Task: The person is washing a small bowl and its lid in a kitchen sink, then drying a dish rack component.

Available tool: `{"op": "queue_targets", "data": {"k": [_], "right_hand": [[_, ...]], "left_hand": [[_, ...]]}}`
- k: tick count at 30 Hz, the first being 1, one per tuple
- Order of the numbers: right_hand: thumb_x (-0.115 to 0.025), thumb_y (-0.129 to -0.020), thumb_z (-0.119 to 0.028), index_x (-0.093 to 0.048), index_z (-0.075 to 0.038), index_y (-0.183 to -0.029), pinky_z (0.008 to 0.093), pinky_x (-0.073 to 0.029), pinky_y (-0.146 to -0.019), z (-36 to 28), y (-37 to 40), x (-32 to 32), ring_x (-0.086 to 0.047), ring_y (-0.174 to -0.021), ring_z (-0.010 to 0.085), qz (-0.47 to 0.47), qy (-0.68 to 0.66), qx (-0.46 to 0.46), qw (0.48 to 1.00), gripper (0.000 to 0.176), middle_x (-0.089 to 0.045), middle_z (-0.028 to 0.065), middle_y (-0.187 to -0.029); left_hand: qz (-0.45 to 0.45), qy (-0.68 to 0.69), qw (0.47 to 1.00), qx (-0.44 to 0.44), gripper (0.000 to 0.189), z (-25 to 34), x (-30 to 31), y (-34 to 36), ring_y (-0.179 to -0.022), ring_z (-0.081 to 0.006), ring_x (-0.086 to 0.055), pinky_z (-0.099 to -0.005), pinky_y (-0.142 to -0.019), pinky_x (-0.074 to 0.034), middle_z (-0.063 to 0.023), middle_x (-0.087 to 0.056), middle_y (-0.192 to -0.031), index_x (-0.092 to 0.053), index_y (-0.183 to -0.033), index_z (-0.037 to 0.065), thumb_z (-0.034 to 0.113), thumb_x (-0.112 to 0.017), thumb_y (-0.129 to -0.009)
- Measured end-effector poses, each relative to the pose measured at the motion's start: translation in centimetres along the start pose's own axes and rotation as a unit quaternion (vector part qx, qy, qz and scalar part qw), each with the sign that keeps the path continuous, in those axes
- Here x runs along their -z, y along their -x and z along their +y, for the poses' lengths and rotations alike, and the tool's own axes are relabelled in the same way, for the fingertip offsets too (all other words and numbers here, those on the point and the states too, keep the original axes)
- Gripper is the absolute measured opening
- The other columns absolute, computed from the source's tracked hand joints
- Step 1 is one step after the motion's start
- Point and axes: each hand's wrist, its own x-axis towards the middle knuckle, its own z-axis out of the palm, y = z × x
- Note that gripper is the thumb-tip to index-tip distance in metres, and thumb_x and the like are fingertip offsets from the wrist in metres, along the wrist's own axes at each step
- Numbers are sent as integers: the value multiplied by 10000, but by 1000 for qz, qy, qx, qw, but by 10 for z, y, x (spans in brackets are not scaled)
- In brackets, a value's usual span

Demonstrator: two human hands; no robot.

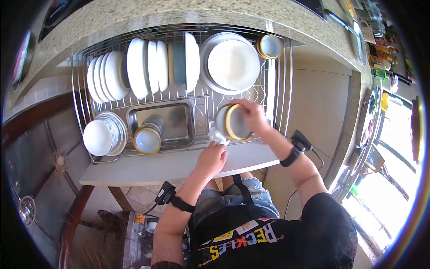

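Note:
My right hand (253, 117) grips the rim of a yellow-rimmed bowl (229, 123), which is tilted on its side over the front right of the pull-out dish rack. A second pale bowl (220, 117) shows just behind it, partly hidden. My left hand (212, 159) is closed on a crumpled white cloth or tissue (217, 136) below the bowl, close to its lower edge. Left of my hands, a stack of yellow-rimmed bowls (148, 141) lies in a metal tray (175, 120).
White plates (114, 74) stand upright along the rack's back. Large round dishes (234, 65) lie at the back right, beside small yellow-rimmed bowls (271, 46). More bowls (97, 138) sit at the front left. A stone countertop (179, 12) overhangs the rack; the white drawer front (148, 167) is nearest me.

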Motion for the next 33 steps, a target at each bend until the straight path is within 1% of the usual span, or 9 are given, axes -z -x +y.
{"op": "queue_targets", "data": {"k": [1, 3, 9, 13, 15, 16, 19, 24, 33], "right_hand": [[-493, -770, 71, -623, -117, -1028, 290, -474, -713, 35, 0, 13, -623, -754, 231, 56, -15, 57, 997, 345, -640, 137, -856], [-544, -744, 44, -608, -35, -1012, 267, -445, -698, 50, 2, 47, -566, -745, 134, 133, -4, -124, 983, 287, -629, 113, -841], [-529, -707, 26, -573, 14, -872, 299, -438, -662, 117, -51, 71, -559, -720, 176, 397, -88, -155, 900, 171, -598, 101, -778], [-444, -693, 43, -589, -1, -925, 315, -463, -699, 122, -84, 62, -579, -751, 195, 485, -210, -234, 816, 277, -606, 104, -816], [-419, -701, 51, -573, -11, -981, 334, -479, -672, 153, -98, 58, -585, -745, 211, 469, -217, -238, 822, 326, -602, 101, -846], [-415, -712, 49, -557, -44, -925, 327, -518, -501, 194, -119, 46, -586, -732, 210, 547, -278, -205, 763, 272, -575, 88, -868], [-395, -723, 34, -525, -57, -964, 320, -509, -453, 141, -114, 51, -582, -705, 204, 496, -353, -278, 743, 289, -564, 86, -910], [-568, -789, -128, -420, -92, -1129, 414, -504, -675, 162, -130, 39, -539, -932, 229, 496, -370, -250, 745, 372, -517, 105, -1044], [-527, -790, -24, -423, -40, -1121, 459, -455, -737, 126, -105, 43, -516, -974, 281, 449, -507, -250, 692, 347, -495, 105, -1081]], "left_hand": [[-3, -1, 1000, -4, 130, -1, -1, 0, -736, -337, -575, -421, -649, -475, -164, -537, -861, -577, -871, 42, 144, -543, -798], [6, 1, 1000, 2, 121, -3, -3, -2, -731, -340, -573, -423, -643, -474, -161, -540, -858, -577, -870, 46, 133, -549, -791], [-33, -23, 998, 53, 136, 2, -1, -6, -802, -322, -575, -396, -692, -462, -123, -557, -924, -586, -913, 80, 162, -548, -811], [-42, -21, 997, 61, 142, 4, -5, -8, -808, -322, -574, -391, -693, -461, -128, -558, -924, -587, -921, 80, 157, -545, -810], [0, -19, 1000, 20, 106, 0, -11, -9, -725, -336, -574, -414, -634, -479, -142, -547, -846, -580, -873, 73, 128, -564, -785], [-1, -20, 1000, 19, 106, 0, -13, -11, -725, -336, -574, -414, -634, -479, -142, -547, -846, -580, -873, 73, 128, -564, -785], [-4, -13, 1000, 24, 109, -1, -17, -11, -721, -336, -575, -412, -632, -480, -141, -547, -844, -580, -881, 77, 129, -566, -786], [-3, -2, 999, 31, 116, -2, -20, -13, -724, -334, -575, -411, -637, -479, -139, -548, -843, -580, -891, 85, 130, -570, -785], [-1, 14, 999, 51, 108, -4, -21, -14, -738, -333, -572, -409, -642, -469, -135, -551, -850, -583, -884, 90, 135, -567, -787]]}}
